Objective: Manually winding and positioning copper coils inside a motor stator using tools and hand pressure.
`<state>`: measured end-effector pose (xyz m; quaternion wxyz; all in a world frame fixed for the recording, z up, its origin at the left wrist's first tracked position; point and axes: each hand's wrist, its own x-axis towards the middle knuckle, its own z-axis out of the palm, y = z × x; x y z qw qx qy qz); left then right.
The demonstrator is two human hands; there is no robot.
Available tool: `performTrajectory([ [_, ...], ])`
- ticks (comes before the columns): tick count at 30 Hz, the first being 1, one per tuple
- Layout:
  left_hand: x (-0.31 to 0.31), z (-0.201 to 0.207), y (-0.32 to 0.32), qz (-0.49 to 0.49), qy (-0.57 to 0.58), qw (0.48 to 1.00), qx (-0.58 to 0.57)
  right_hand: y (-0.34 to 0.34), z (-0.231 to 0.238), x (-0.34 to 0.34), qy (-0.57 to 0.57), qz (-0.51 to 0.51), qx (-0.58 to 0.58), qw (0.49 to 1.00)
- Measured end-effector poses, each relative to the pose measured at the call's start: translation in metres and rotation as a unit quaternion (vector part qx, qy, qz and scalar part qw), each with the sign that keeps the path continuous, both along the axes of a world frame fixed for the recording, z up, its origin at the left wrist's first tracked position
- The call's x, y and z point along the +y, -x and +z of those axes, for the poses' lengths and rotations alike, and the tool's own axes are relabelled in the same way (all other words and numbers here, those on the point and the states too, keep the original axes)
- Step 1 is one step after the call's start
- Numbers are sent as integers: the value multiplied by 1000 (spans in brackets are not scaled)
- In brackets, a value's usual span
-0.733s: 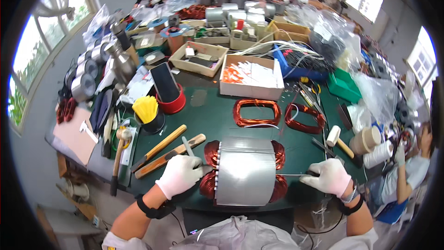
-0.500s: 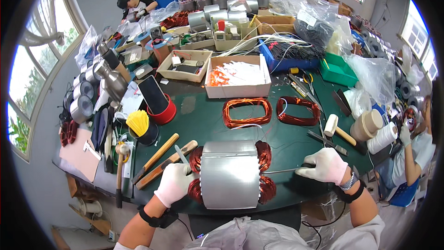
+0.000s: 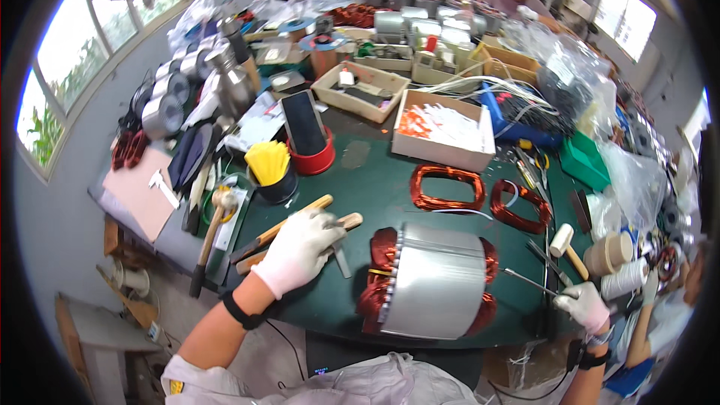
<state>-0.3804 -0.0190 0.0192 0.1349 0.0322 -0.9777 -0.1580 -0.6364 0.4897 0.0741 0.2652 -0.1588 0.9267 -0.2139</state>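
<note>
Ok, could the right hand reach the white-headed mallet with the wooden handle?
Probably yes: the white-gloved right hand is near the mallet, and nothing appears to cover it. The hand holds a thin metal rod, though, so its grip may need freeing first.

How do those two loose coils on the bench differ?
The left coil is a brighter orange copper; the right coil is a darker red-brown.
The left coil looks wider in this view than the right coil.
A pale sleeve runs along the left coil's near edge, while the one at the right coil curves over its opening.
Both are rounded loops lying on the green bench, touched by neither hand.
</note>
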Motion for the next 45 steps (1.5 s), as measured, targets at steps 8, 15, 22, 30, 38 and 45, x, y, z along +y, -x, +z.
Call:
performTrajectory([
  [8,-13,-18,-24,-23,87,995,-38,-41,-16,-93,164,75,273,945],
  [15,-8,-17,-49,-48,-72,996,-15,-77,20,-167,319,98,261,906],
  [22,-9,-21,-34,-71,-96,993,-3,-77,4,-203,315,-9,237,919],
  [30,-6,-13,-3,-131,-169,974,-75,-75,7,-220,281,52,257,923],
  [38,2,-12,-1,-127,-145,978,-85,-79,7,-214,271,46,266,924],
  [45,-16,-8,-26,-20,-102,991,82,-84,-17,-194,425,-36,326,844],
])
